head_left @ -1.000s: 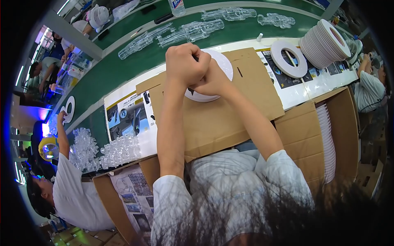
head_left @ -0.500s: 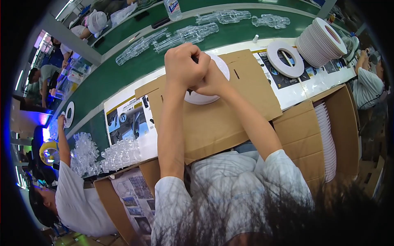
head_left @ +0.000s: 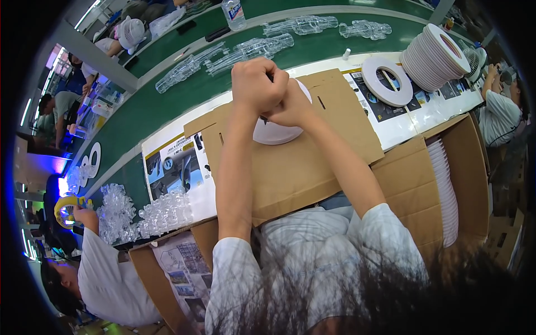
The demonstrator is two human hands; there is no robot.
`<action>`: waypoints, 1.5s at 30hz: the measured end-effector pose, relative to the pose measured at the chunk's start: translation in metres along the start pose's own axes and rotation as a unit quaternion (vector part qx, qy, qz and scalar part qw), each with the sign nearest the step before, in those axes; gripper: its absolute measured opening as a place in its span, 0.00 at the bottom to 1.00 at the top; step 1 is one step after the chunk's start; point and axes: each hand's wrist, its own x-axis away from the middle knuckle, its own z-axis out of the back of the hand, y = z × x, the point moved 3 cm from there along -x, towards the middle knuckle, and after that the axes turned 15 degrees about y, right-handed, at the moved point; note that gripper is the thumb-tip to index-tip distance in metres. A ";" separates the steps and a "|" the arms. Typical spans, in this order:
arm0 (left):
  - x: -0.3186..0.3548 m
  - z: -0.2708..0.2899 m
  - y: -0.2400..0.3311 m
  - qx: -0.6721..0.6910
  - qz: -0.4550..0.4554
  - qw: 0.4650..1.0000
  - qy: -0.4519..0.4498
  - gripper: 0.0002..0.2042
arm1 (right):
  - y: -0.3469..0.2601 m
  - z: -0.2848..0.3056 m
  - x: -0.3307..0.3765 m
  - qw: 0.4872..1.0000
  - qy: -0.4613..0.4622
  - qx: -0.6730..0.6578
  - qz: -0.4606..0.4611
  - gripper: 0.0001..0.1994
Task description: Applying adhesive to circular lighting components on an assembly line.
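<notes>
The left hand's [head_left: 257,84] fingers are curled closed against the right hand [head_left: 293,106] (whether on anything, I cannot tell; the right's fingers are mostly hidden). Beneath them, a white round disc [head_left: 276,135] lies on a brown flat cardboard sheet [head_left: 312,167]. Both hands sit slightly further right than before; the work seems little advanced. Well left of them, a co-worker's hand [head_left: 86,218], earlier at a white flat ring [head_left: 99,162], is beside a yellow round fan [head_left: 62,215].

On the green bench [head_left: 128,125] — clear plastic parts [head_left: 257,50]; a labelled bottle [head_left: 234,15].
</notes>
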 end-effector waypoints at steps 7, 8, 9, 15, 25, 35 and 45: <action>0.000 -0.002 0.001 -0.007 -0.004 1.000 0.001 0.07 | 0.001 0.000 0.002 1.000 0.011 -0.026 0.009 0.08; 0.001 -0.002 0.003 -0.017 -0.007 1.000 0.008 0.07 | 0.000 0.003 0.002 1.000 0.011 -0.017 0.016 0.08; 0.001 -0.005 0.007 -0.012 -0.008 1.000 0.011 0.07 | -0.001 0.008 0.003 1.000 0.011 -0.012 0.018 0.08; -0.003 -0.012 0.024 0.040 0.012 0.999 0.003 0.07 | -0.004 0.028 0.005 0.997 -0.018 0.032 -0.065 0.25; 0.002 -0.029 0.016 0.031 0.005 0.999 -0.031 0.07 | 0.001 0.034 0.006 0.999 0.026 -0.015 -0.045 0.09; 0.004 -0.030 0.011 0.050 0.021 0.998 -0.033 0.07 | 0.015 0.033 0.007 0.994 -0.032 0.030 -0.098 0.23; -0.003 -0.033 0.028 0.083 -0.002 0.996 0.026 0.07 | 0.002 0.047 0.001 0.999 0.018 0.027 -0.014 0.08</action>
